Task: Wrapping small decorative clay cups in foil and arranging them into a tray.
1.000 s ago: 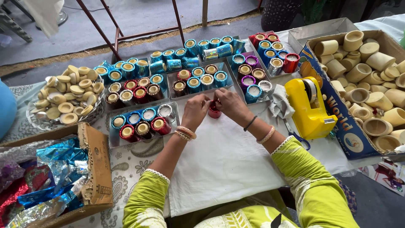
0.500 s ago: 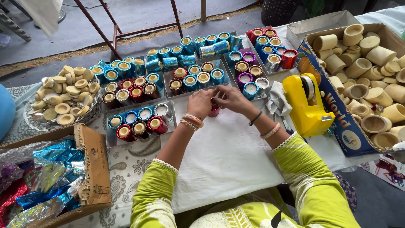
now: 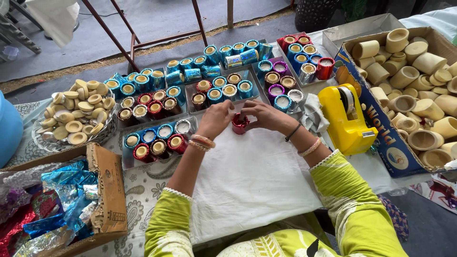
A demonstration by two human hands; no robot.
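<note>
Over the white cloth [image 3: 247,181] on the desk, the left hand [image 3: 215,119] and right hand [image 3: 265,115] meet, both grips closed around a small red foil-wrapped cup [image 3: 239,123]. Trays of wrapped cups [image 3: 157,143] lie just beyond; a yellow tape dispenser [image 3: 345,119] and a cardboard box of plain cups [image 3: 414,71] stand to the right.

Both hands meet at the middle of the tabletop [image 3: 143,190], the left hand [image 3: 215,119] and right hand [image 3: 264,115] sharing a grip on a small wrapped cup [image 3: 239,123] above a cloth [image 3: 252,176]. Trays of wrapped cups [image 3: 157,140] lie behind and to the left. A bowl of plain cups [image 3: 76,119] sits far left, a box of foil sheets [image 3: 62,204] before it. Right of the hands stands a tape dispenser [image 3: 346,119], then a carton of plain cups [image 3: 414,95]
</note>
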